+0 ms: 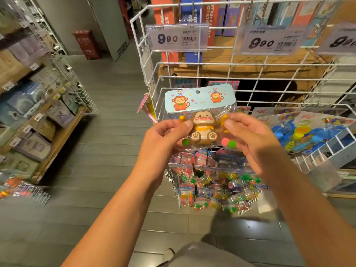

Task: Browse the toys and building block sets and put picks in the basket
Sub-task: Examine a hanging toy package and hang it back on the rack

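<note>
Head view: clear plastic bag holding brown plastic monkey toy [202, 130], blue card header at twelve o'clock. Left hand [165, 135] and right hand [250, 135] pinch its side edges, before white wire rack [250, 81]. Likely light, crinkly, slippery; header is stiffest hold.

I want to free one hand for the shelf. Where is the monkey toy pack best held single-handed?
Probably by the stiff blue header card on the monkey toy pack, pinched from a side edge. It is flat and rigid, while the clear bag below bulges round the toy. Both the left hand and right hand now pinch that bag's sides.
</note>
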